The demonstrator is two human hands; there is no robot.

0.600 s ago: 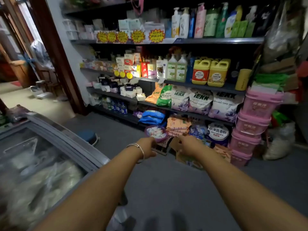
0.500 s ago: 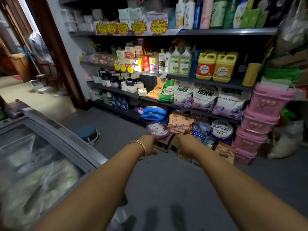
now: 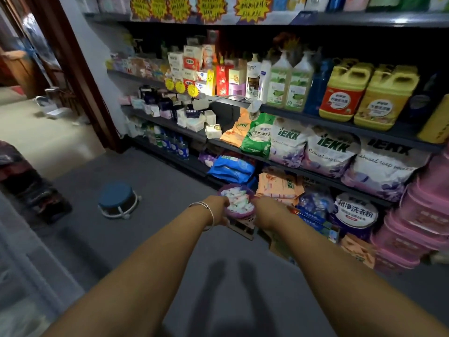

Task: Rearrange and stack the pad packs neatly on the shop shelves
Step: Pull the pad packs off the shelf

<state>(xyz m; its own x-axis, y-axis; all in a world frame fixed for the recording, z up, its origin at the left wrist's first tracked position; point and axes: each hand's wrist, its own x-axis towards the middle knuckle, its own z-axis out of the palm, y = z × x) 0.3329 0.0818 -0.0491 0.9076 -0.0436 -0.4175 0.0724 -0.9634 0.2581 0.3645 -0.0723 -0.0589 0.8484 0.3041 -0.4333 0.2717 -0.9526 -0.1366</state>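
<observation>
You have barely started: your left hand (image 3: pixel 217 210) and right hand (image 3: pixel 266 211) reach either side of the purple basket (image 3: pixel 239 212) of small packs; whether the fingers grip its rim, I cannot tell. The pad packs (image 3: pixel 232 167) lie loosely heaped just above the basket, unstacked. Above those, white bags (image 3: pixel 328 152) read "iEKK".

Both hands (image 3: pixel 220 210) at purple basket (image 3: pixel 239 211)

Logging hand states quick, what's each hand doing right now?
Left hand: at the left rim of the round purple basket of small pad packs; grip cannot be told.
Right hand: at the basket's right rim; grip cannot be told.
</observation>
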